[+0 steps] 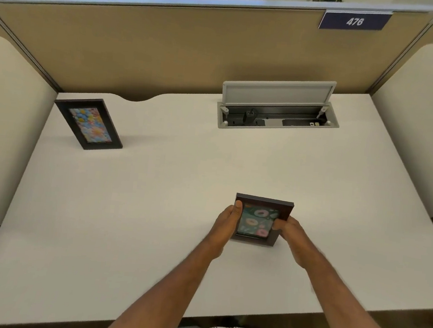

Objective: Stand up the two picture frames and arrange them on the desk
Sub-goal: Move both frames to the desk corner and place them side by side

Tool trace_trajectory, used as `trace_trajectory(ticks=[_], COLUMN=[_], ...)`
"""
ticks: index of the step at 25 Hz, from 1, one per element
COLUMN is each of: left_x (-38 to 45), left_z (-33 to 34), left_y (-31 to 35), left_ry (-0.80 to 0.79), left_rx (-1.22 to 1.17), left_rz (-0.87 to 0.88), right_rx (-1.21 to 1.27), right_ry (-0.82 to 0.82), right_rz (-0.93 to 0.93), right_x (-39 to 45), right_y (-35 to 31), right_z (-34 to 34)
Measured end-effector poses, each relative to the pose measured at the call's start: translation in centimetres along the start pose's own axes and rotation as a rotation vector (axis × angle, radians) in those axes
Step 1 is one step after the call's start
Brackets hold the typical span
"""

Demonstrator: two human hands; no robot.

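A dark-framed picture of colourful flowers (89,124) stands upright at the far left of the white desk (154,197), leaning back a little. A second dark brown frame with a doughnut picture (259,217) is at the desk's centre front, held between both hands. My left hand (226,224) grips its left edge with the thumb over the upper left corner. My right hand (289,230) grips its right edge. The frame's lower edge looks close to or on the desk; its top tilts away from me.
An open cable box (278,117) with a raised grey lid is sunk into the desk at the back right. Tan partition walls (181,49) close off the back and sides. A sign reading 476 (354,21) hangs on the partition's top right.
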State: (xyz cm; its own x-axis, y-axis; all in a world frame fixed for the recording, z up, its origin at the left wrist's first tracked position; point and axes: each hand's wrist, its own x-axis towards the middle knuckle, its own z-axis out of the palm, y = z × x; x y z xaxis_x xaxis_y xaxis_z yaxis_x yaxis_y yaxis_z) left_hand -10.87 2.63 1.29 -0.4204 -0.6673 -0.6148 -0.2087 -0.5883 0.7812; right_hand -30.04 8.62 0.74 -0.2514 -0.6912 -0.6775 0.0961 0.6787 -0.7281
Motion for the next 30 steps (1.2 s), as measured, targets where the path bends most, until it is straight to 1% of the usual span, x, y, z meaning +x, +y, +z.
trace_trajectory(ticks=[3, 7, 9, 10, 14, 20, 22, 26, 30], left_x=[-0.7, -1.5, -1.9, -1.9, -1.9, -1.4, -0.8, 1.9, 5.5], left_z=[-2.2, -6.2, -10.8, -11.3, -18.3, -32.5, -37.4, -45.4, -49.9], left_y=[0.8, 2.4, 3.0, 3.3, 3.0, 3.2, 4.2, 7.1, 10.0], left_ry=[0.032, 0.088, 0.143, 0.167, 0.365, 0.634, 0.693, 0.724, 0.648], left_rx=[-0.043, -0.068, -0.079, -0.08, -0.076, -0.141, -0.159, -0.17, -0.118], left_rz=[0.012, 0.069, 0.099, 0.107, 0.108, 0.107, 0.116, 0.116, 0.117], right_rx=[0.065, 0.147, 0.162, 0.161, 0.169, 0.123, 0.115, 0.101, 0.078], right_ry=[-0.05, -0.097, -0.124, -0.119, -0.113, -0.114, -0.107, -0.089, -0.108], right_rz=[-0.034, -0.083, -0.102, -0.114, -0.142, -0.177, -0.188, -0.182, -0.174], right_x=[0.5, 1.2, 2.2, 2.5, 4.7, 9.8, 11.8, 15.6, 18.4], right_y=[-1.2, -2.9, -4.4, -4.8, -8.1, -14.0, -15.8, -19.3, -21.3], right_z=[1.7, 5.5, 10.1, 10.4, 15.5, 22.3, 24.3, 28.2, 30.7])
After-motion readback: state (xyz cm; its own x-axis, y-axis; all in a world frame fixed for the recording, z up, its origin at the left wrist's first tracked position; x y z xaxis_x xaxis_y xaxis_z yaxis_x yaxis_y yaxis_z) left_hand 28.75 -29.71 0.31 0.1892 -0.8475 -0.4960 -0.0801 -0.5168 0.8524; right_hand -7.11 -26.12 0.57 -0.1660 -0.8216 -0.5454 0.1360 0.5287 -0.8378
